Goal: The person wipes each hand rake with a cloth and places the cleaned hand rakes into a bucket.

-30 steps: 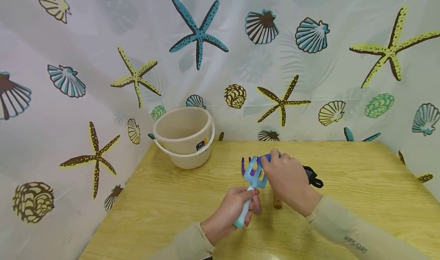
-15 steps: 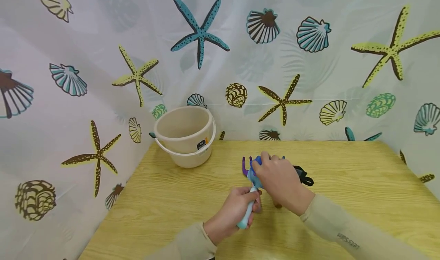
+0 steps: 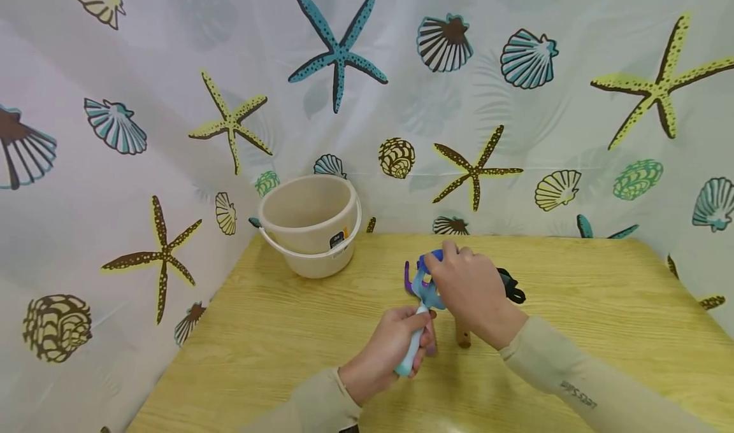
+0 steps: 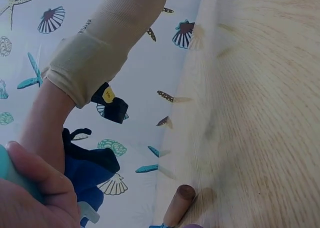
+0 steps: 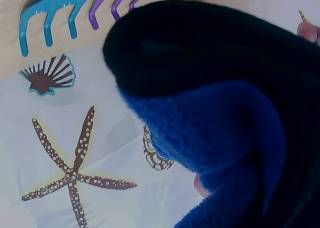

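Observation:
My left hand (image 3: 387, 347) grips the pale turquoise handle of a small garden hand fork (image 3: 423, 295), its light-blue tines pointing up and away. At those tines, my right hand (image 3: 473, 296) holds a fluffy blue cloth (image 5: 195, 130) with a black backing and a black loop (image 3: 515, 288) at its end. The cloth lies over part of the tines. In the left wrist view, curled left fingers (image 4: 45, 180) wrap the handle. Beneath the hands lie a purple fork (image 3: 409, 279) with a pink handle and a teal rake (image 5: 50, 18) with a wooden handle (image 3: 463, 336), both partly hidden.
A cream bucket (image 3: 298, 245) with a white bail handle stands at the table's back left corner. A curtain (image 3: 401, 102) printed with shells and starfish hangs behind and beside the wooden table (image 3: 275, 331).
My right hand has moved left with the cloth onto the fork's tines, then slightly up and away along them. The left hand keeps its grip on the fork nearly in place.

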`<state>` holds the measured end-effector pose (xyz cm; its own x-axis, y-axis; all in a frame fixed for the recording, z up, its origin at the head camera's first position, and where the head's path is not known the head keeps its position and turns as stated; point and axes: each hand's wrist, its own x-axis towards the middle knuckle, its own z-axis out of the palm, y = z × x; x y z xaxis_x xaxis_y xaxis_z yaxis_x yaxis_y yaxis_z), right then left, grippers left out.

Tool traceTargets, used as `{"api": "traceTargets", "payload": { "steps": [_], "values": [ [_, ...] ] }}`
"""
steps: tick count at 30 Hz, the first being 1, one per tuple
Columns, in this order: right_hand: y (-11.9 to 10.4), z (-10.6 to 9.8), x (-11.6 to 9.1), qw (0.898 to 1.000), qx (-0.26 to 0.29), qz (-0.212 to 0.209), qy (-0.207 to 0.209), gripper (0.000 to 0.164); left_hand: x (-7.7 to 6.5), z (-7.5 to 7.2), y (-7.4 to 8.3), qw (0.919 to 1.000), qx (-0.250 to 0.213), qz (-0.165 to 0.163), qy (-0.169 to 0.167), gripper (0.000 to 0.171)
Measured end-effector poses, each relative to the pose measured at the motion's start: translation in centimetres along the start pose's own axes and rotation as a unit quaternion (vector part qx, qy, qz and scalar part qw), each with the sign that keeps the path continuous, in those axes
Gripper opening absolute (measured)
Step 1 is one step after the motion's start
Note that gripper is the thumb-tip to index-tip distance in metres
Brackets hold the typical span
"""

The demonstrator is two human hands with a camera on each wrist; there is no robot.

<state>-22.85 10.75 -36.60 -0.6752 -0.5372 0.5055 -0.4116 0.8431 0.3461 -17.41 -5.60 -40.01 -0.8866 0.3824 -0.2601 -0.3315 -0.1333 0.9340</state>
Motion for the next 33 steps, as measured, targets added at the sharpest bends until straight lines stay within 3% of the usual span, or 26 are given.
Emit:
{"api": "traceTargets", "payload": {
  "steps": [4, 8, 15, 21, 24, 30, 33],
  "values": [
    [0.9, -0.4, -0.1, 1.0, -0.003, 0.019, 0.011, 0.023, -0.1, -0.2, -0.1, 1.0, 0.001, 0.002, -0.007, 0.023],
    [1.5, -0.6, -0.5, 1.0, 0.019, 0.021, 0.012, 0.03, -0.2, -0.6, -0.3, 1.0, 0.002, -0.003, -0.005, 0.022],
    [-0.2, 0.6, -1.8, 0.995, 0.061, -0.04, -0.062, 0.038, 0.0, -0.9, -0.3, 1.0, 0.008, -0.003, 0.001, 0.023],
    [-0.3, 1.5, -1.9, 0.99, 0.08, -0.024, -0.109, 0.052, 0.0, -1.0, -0.7, 0.9998, 0.008, -0.016, 0.001, 0.021],
    [0.2, 1.3, -1.7, 0.993, 0.065, -0.01, -0.096, 0.06, 0.0, -1.0, -0.7, 0.9999, -0.001, -0.013, -0.007, 0.02],
    [1.5, 0.1, -1.4, 0.999, 0.038, 0.007, -0.014, 0.039, -0.1, -1.1, -0.1, 0.9997, -0.014, -0.014, -0.01, 0.022],
    [1.5, -0.3, -1.8, 0.998, 0.059, 0.007, -0.013, 0.038, -0.3, -1.2, 0.1, 0.9998, -0.013, -0.011, -0.002, 0.024]
  ]
}}
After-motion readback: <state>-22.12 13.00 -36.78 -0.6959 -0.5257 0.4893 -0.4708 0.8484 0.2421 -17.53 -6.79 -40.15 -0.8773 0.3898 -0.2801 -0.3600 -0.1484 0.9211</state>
